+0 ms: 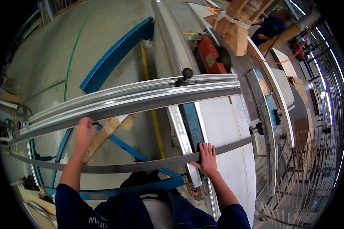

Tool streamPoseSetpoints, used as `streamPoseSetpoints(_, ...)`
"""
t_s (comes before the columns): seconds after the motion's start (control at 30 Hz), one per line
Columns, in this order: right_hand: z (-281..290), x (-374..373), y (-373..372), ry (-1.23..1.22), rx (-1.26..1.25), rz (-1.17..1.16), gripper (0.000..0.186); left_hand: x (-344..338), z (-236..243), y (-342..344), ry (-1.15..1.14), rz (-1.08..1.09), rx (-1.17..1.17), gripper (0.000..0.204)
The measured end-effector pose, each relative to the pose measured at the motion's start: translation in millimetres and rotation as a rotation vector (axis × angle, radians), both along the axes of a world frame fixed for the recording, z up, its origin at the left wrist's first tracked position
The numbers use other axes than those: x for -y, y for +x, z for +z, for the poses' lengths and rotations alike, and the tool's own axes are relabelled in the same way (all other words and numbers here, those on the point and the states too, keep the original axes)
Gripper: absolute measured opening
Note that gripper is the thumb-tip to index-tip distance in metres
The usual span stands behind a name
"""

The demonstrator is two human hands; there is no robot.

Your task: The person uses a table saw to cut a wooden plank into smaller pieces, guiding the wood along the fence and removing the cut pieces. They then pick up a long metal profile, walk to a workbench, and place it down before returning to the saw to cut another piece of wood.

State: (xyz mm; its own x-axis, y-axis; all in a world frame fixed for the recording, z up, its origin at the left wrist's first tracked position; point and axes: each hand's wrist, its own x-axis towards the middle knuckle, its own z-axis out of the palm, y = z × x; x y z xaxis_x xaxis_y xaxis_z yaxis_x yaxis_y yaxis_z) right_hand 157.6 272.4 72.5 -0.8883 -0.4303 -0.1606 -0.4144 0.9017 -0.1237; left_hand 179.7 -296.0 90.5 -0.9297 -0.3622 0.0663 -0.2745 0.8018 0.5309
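Two long grey strips lie across the frame of a sliding table saw. The far strip [141, 106] runs along the aluminium fence [133, 91]. Nearer my body, the other strip [133, 167] bows in a long curve from left to right. My left hand [86, 133] is at the edge of the far strip; its fingers look bent but are smeared by motion, so their grip is unclear. My right hand [207, 160] lies over the near strip beside the blue beam [192, 124], fingers stretched out and thumb apart.
A black knob [187, 73] tops the fence. Beyond it stands an orange-red saw guard [210, 57]. A white panel [225, 126] lies on the right, and a wooden piece [103, 135] below the fence. Another person [271, 28] is at the far right.
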Motion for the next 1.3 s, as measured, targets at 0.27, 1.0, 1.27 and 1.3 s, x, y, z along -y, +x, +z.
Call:
streamPoseSetpoints(0.27,-15.8,35.1,-79.1,-0.029,0.002,0.009,0.115,-124.4,5.3,43.4,0.175,-0.628,0.162,0.054)
streamPoseSetpoints(1.0,-42.1,43.6,-222.0,-0.296,-0.264,0.113,0.081,-147.4,6.6,-69.0,-0.430,-0.198,0.022,0.091)
streamPoseSetpoints(1.27,-53.3,-58.1,-281.6,-0.416,-0.348,0.123,0.082,-216.6,-61.7,-54.6,0.694,0.463,0.124,0.056)
streamPoseSetpoints(1.3,-53.0,-69.8,-290.5,-0.436,-0.341,0.149,0.080,-230.1,-66.2,-60.1,0.922,0.575,0.101,0.058)
